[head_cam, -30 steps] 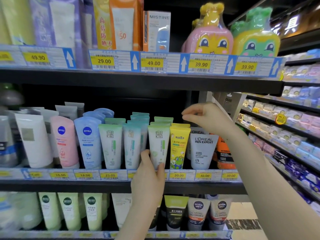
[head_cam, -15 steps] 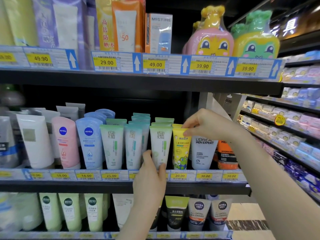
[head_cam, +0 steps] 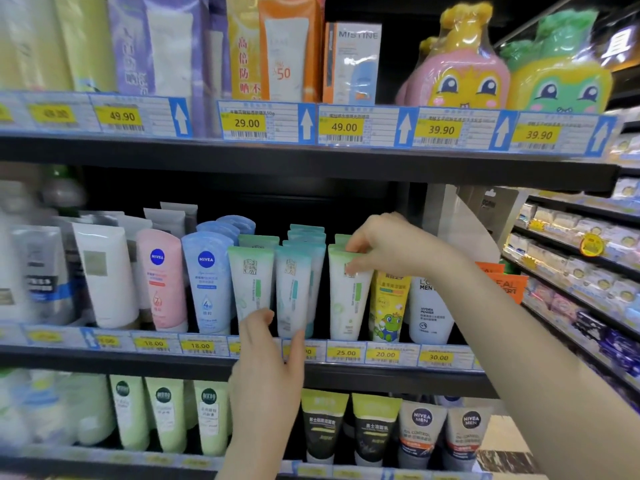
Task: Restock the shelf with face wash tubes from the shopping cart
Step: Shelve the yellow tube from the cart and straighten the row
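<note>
Moved since half a second ago: right hand (head_cam: 391,245), off the yellow tube's top and leftward onto the green-and-white tube beside it; left hand (head_cam: 268,358), leftward from that same tube to the next row of teal-capped tubes.

Head view, middle shelf (head_cam: 346,374):

- Green-and-white face wash tube (head_cam: 348,299), upright at the shelf front above the 25.00 tag. Right hand pinches its crimped top, thumb in front, fingers curled over the back; fingertips hidden behind the tube.
- Teal-and-white tube (head_cam: 292,289), upright, front of its row. Left hand is spread loosely around its base, thumb toward one side and fingers toward the other; whether they press it or merely touch, I cannot tell. The palm covers the price tags below.
- Second green-and-white tube (head_cam: 251,278), just left of that, its foot hidden by the left hand.
- Yellow frog tube (head_cam: 389,306), just right of the held tube, top behind the right wrist.
- White men's tube (head_cam: 431,313), label partly cut off by the forearm.
- Blue tube (head_cam: 207,278) and pink tube (head_cam: 159,275), further left.

Left end of the shelf is blurred, labels unreadable. No shopping cart in view.
</note>
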`<state>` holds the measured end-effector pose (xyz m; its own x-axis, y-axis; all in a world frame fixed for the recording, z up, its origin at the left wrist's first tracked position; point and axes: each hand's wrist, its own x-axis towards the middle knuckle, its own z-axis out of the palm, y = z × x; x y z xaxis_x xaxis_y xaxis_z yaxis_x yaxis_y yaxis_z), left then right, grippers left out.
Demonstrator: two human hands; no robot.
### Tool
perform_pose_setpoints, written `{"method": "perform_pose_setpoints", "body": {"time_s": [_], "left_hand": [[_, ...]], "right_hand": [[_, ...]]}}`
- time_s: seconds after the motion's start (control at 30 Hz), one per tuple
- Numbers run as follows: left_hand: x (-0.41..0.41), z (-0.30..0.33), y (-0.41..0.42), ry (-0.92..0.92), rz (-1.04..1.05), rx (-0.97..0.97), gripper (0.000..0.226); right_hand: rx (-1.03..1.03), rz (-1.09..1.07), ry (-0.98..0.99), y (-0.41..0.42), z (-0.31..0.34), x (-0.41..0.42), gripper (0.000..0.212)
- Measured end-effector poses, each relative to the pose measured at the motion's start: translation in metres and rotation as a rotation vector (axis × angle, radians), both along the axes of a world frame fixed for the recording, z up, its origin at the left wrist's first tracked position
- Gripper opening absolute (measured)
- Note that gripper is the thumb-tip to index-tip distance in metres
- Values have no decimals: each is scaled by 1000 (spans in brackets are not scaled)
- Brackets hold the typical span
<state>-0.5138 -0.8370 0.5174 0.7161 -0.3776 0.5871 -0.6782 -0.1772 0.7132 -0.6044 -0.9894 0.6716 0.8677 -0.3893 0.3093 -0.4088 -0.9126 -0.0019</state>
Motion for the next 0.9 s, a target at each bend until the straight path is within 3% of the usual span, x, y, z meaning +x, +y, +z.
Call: {"method": "perform_pose_setpoints", "body": {"time_s": [0.17, 0.33, 0.53, 0.9], "left_hand": [[3, -5, 1, 35, -12, 7, 38], [32, 5, 11, 13, 77, -58, 46], [44, 0, 10, 47, 60, 78, 63], [48, -2, 7, 30, 95, 110, 46]], "right_hand": [[29, -5, -15, 1, 3, -2, 27], [125, 86, -262, 34, 1, 16, 40], [44, 56, -165, 47, -8, 48, 30], [240, 74, -254, 27, -10, 37, 16]]}}
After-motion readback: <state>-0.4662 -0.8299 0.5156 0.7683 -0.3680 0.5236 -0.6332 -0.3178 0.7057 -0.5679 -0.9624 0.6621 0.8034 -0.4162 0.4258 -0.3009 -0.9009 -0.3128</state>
